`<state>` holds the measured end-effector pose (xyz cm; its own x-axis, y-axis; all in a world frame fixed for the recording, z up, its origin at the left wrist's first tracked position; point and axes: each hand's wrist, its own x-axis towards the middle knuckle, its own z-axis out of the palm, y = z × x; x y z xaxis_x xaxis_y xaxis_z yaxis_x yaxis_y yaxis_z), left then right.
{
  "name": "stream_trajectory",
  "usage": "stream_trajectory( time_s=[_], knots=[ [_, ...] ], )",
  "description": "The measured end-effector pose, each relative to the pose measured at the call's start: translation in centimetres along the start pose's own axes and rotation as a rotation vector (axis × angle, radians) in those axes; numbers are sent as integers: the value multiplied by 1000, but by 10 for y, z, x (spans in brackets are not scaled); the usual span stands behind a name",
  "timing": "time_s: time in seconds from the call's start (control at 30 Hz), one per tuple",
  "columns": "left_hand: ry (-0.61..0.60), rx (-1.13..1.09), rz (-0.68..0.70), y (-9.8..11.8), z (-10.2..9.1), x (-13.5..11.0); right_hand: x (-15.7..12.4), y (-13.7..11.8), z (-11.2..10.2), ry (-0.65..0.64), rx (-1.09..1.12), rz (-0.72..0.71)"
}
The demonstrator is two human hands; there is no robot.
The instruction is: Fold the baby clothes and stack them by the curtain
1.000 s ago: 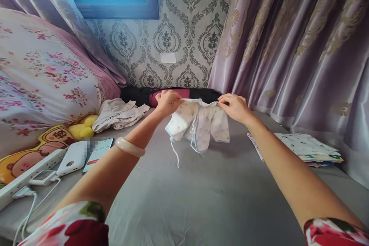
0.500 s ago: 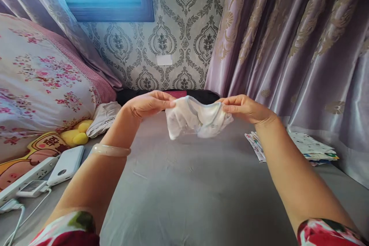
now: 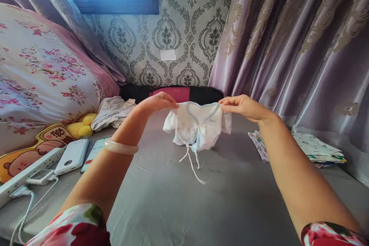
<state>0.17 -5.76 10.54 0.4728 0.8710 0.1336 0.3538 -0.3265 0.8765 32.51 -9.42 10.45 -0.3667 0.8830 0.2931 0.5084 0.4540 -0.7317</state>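
Note:
A small white baby shirt (image 3: 198, 127) with pale blue trim and dangling ties hangs in the air above the grey bed sheet (image 3: 201, 200). My left hand (image 3: 157, 102) pinches its left shoulder. My right hand (image 3: 245, 107) pinches its right shoulder. Both hands are closed on the cloth, stretched out at the same height. The ties trail down and touch the sheet. A pale bangle (image 3: 120, 147) circles my left wrist.
A floral quilt (image 3: 43, 73) is piled at the left, with a crumpled beige garment (image 3: 113, 111), a yellow plush toy (image 3: 79, 127), a power bank (image 3: 72, 156), a phone (image 3: 93, 152) and a power strip (image 3: 29, 171). Folded printed cloths (image 3: 311, 148) lie at the right by purple curtains (image 3: 302, 46). A black and red bag (image 3: 173, 94) lies along the wall.
The shirt was bunched up between my hands half a second ago. It now hangs spread open by its shoulders, with the ties fallen to the sheet.

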Motion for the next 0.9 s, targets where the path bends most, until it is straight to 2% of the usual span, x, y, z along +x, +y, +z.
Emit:
stream_trajectory(
  time_s=[0.07, 0.1, 0.2, 0.27, 0.33, 0.4, 0.47, 0.53, 0.63, 0.7, 0.77, 0.83, 0.9],
  knots=[
    [-87, -129, 49, 0, 1, -1, 1, 1, 0, -55, 54, 13],
    [-97, -172, 59, 1, 1, -1, 2, 1, 0, -32, 66, 35],
    [42, -86, 3, 1, 2, 0, 5, 0, 0, 72, 61, 74],
    [54, -29, -9, 0, 2, 2, 6, 0, 0, -3, 88, 39],
    [-2, -89, 54, -1, 3, 3, 7, 0, 0, -79, 133, 27],
    [6, -129, 91, -3, 4, 3, 9, 2, 1, -15, 116, 62],
    [65, -82, 53, -4, 5, 3, 10, 3, 2, 76, 52, 75],
    [30, -67, 29, -5, 7, 3, 10, 4, 2, 24, 26, 40],
    [-77, -228, 96, -7, 9, 3, 8, 5, 2, -116, 78, 22],
    [-20, -255, 79, -9, 10, 4, 8, 8, 2, -46, 54, 77],
    [51, -184, 22, -12, 9, 5, 8, 10, 2, 32, 18, 115],
    [38, -162, 49, -15, 8, 5, 6, 11, 0, -8, 61, 97],
    [15, -207, 140, -17, 7, 5, 5, 13, -1, -86, 155, 74]
  ],
)
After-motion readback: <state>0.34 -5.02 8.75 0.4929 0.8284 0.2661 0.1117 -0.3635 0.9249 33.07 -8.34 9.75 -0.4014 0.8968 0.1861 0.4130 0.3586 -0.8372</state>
